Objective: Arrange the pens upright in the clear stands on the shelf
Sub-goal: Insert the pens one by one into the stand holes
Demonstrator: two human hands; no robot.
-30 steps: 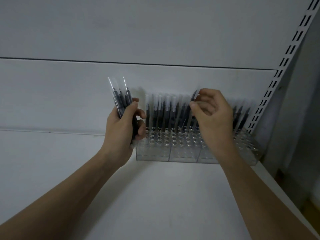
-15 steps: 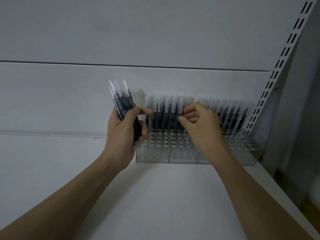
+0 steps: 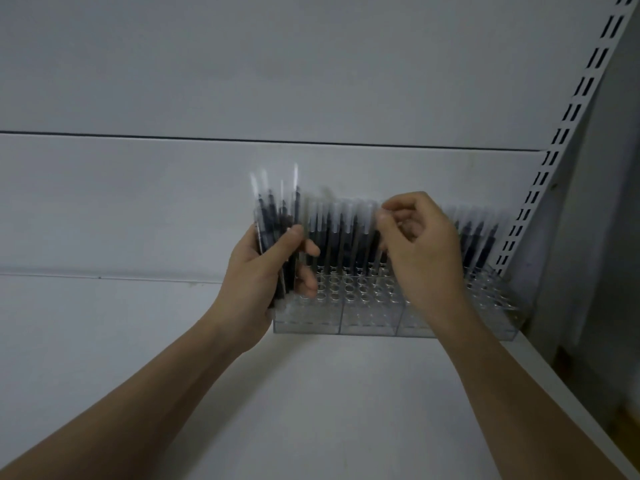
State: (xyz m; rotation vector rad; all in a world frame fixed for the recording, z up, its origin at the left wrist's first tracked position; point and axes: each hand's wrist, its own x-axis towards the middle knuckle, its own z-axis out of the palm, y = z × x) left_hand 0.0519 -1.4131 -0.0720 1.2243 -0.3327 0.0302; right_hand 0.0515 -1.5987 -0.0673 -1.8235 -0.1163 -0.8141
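Clear stands (image 3: 367,323) with rows of round holes sit on the white shelf (image 3: 311,403) against the back wall. Dark pens with clear caps (image 3: 341,233) stand upright in the rear holes, and more of them (image 3: 479,237) show to the right of my right hand. My left hand (image 3: 258,275) grips a bundle of several pens (image 3: 273,216) upright at the left end of the stands. My right hand (image 3: 420,247) is over the middle of the stands with its fingers curled, pinching one pen (image 3: 382,249) near its top; the image is blurred there.
A white back panel (image 3: 242,81) with a horizontal seam rises behind the stands. A slotted metal upright (image 3: 573,112) runs up the right side, close to the right end of the stands. The shelf's right edge (image 3: 568,386) slopes down at the lower right.
My right hand went left to the bundle in my left hand, then came back right and up over the stands with a pen pinched. My left hand has barely moved.
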